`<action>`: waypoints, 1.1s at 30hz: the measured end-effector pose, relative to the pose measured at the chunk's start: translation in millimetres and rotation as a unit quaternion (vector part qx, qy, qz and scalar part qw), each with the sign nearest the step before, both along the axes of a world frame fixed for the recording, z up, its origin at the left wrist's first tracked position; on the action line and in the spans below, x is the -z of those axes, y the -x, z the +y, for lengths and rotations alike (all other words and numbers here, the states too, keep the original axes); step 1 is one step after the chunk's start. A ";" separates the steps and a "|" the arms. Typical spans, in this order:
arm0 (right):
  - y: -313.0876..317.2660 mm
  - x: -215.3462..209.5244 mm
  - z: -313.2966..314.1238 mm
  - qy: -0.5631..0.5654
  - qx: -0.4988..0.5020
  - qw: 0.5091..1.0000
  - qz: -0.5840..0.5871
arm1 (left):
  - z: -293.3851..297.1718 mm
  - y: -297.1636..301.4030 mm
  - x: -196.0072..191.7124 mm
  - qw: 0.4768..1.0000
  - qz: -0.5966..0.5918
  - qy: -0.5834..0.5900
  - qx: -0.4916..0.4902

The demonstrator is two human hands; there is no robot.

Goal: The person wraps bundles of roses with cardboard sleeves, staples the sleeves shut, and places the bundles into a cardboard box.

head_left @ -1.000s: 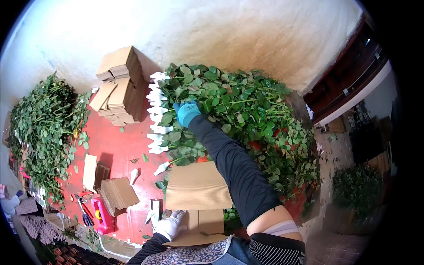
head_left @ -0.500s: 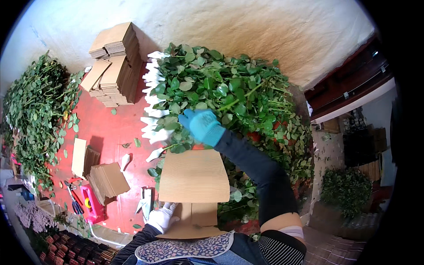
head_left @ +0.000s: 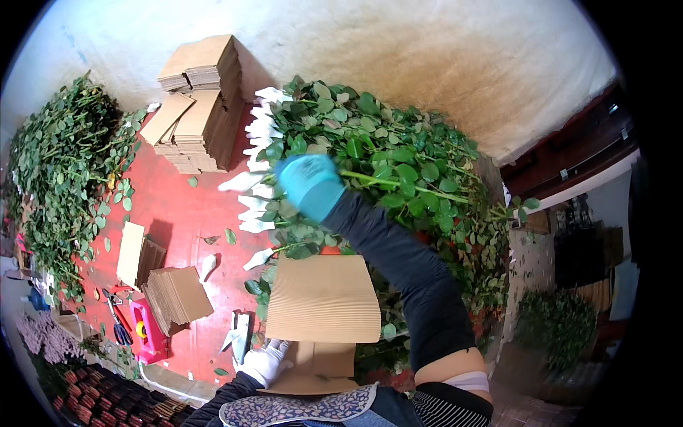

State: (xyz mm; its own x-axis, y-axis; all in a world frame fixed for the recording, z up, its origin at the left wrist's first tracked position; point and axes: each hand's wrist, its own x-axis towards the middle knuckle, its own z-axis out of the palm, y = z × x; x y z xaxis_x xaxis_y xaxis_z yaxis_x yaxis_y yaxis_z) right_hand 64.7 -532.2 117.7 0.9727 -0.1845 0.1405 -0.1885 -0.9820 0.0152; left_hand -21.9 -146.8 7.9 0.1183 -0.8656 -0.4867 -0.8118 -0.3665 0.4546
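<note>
My right hand [head_left: 307, 186], in a blue glove, is closed around a leafy flower stem, likely a rose [head_left: 398, 183]. A white-sleeved bud [head_left: 240, 183] shows just left of the glove, and the stem runs right over the pile. My left hand [head_left: 265, 363], in a white glove, lies on the lower part of a folded cardboard sheet [head_left: 313, 363] in front of me, fingers stretched out. The sheet's corrugated upper panel [head_left: 324, 299] stands raised beyond it. Under my right arm spreads a pile of leafy stems [head_left: 427, 153], their white-sleeved buds [head_left: 262, 132] facing left.
Stacked cardboard [head_left: 203, 114] stands at the back by the wall. Smaller cardboard pieces [head_left: 178, 295], a pink tape dispenser [head_left: 147, 331], pruning shears [head_left: 119, 320] and a grey metal tool [head_left: 240, 334] lie on the red table [head_left: 185, 213]. Another leafy heap [head_left: 64, 164] is at left.
My right hand has moved slightly up and left, and the stem in it now lies lower and stretches farther right. My left hand stays on the cardboard.
</note>
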 end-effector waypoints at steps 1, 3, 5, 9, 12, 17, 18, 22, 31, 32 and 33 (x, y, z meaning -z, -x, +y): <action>-6.8 12.8 -29.8 0.036 0.031 0.999 0.026 | -3.8 -1.1 -1.6 1.000 0.005 -0.006 -0.001; -18.7 25.0 -76.5 0.043 0.031 0.997 -0.056 | -4.6 -3.0 -1.5 1.000 0.008 -0.016 -0.007; -36.7 21.8 -103.6 0.072 0.015 0.992 -0.103 | 0.0 -2.8 -0.6 0.999 0.011 -0.033 -0.013; -78.6 52.2 -171.1 0.113 0.014 0.981 -0.159 | 3.0 -0.6 5.1 1.000 -0.022 -0.001 0.003; -96.2 90.9 -194.2 0.092 0.162 0.974 -0.126 | 3.8 -1.1 11.1 1.000 -0.011 -0.004 0.008; -73.1 54.6 -181.4 -0.019 0.140 0.986 -0.083 | 9.2 -2.0 12.4 0.996 -0.028 0.088 -0.006; -59.7 39.6 -196.1 -0.041 0.160 0.983 -0.084 | 8.2 -0.4 11.7 0.998 -0.016 0.064 -0.004; 6.2 -52.1 -218.5 0.009 0.174 0.918 -0.355 | 2.5 -2.4 1.2 0.999 0.018 -0.026 0.007; -25.3 -11.3 -183.9 -0.213 0.180 0.954 -0.111 | 1.6 -4.4 -0.4 0.999 0.016 -0.024 0.014; -24.6 -4.8 -186.4 -0.186 0.178 0.961 -0.100 | 0.0 -5.6 -2.1 1.000 0.024 -0.005 0.010; -26.2 -5.3 -177.6 -0.161 0.175 0.967 -0.087 | 1.3 -4.1 -2.5 0.999 0.034 0.012 0.004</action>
